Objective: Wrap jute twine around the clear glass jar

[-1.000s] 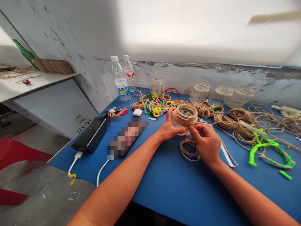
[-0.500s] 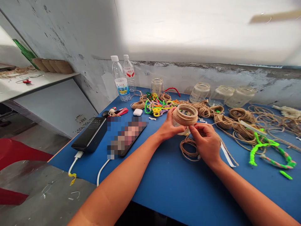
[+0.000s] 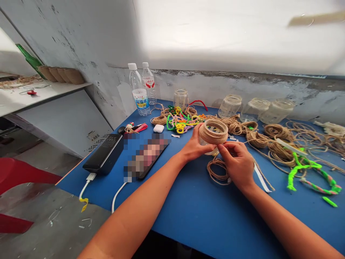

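A glass jar with brown twine wound around its neck tilts slightly above the blue table. My left hand wraps around the jar's left side, its thumb along the front. At the front right of the wrapped neck, my right hand pinches the twine with thumb and fingertips close to the glass. Below the jar lies a loose coil of twine, partly covered by the right hand. A white strip and a length of twine extend out past the right wrist.
Several bare glass jars stand along the wall. Twine bundles and green pipe cleaners lie to the right. On the left are a black power bank, a phone, an earbud case, keys and plastic bottles.
Both hands keep the same hold on the jar and twine. The whole view has shifted very slightly; nothing else has visibly moved.
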The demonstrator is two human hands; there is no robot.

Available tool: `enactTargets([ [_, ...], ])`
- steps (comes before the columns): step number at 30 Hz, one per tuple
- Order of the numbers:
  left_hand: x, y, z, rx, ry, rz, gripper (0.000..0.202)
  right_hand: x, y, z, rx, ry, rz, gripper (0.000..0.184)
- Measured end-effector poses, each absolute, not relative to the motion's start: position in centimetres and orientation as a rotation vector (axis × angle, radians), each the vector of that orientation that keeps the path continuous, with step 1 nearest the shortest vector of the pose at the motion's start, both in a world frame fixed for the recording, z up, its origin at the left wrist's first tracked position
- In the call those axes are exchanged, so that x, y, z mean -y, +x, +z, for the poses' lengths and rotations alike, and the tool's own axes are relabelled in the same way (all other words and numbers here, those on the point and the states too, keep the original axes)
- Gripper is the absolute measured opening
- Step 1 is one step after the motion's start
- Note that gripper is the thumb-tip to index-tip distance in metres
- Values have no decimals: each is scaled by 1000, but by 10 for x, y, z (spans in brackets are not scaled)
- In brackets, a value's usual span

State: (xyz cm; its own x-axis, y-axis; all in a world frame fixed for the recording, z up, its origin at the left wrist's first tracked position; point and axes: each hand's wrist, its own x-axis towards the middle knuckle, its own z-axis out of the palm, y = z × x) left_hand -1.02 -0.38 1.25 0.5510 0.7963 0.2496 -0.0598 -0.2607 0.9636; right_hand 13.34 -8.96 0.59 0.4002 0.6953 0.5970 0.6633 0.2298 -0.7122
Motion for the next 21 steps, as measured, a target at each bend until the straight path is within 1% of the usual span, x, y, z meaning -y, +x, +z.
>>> enactTargets([
  [17, 4, -10, 13, -606, 1635, 939, 91, 88, 135, 3, 1286, -1462, 14, 33],
  [21, 4, -9, 13, -625, 1647, 953, 95, 88, 135, 3, 1287, -1459, 38, 33],
])
